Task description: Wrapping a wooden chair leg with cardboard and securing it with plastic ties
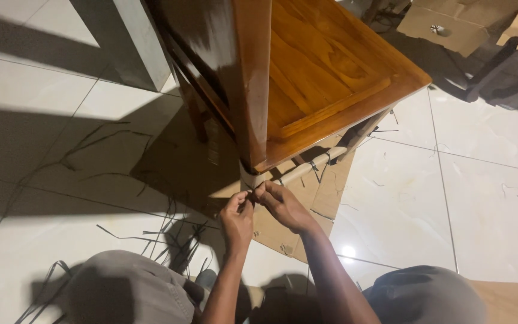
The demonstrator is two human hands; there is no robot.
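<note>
Left hand [238, 217] and right hand [284, 205] pinched together on a thin dark strap [253, 187] at the chair leg [250, 90], beneath the seat corner. Probably light, limp, slippery; best gripped close to the leg.

The wooden chair [325, 72] runs off the top edge, so its back and far legs are out of sight, and its near corner leg [253, 90] hides whatever sits behind it. Where the left hand [237, 217] and right hand [283, 205] meet at the pale wrapped foot [253, 178], the fingertips bunch together and cover what they pinch; it is too small to make out. Both forearms drop out of the bottom edge. The cardboard sheet [325, 198] is half buried under the chair. The box [451, 24] at top right is cropped, and the dark bundle [511, 72] beside it is too shadowed to identify.
</note>
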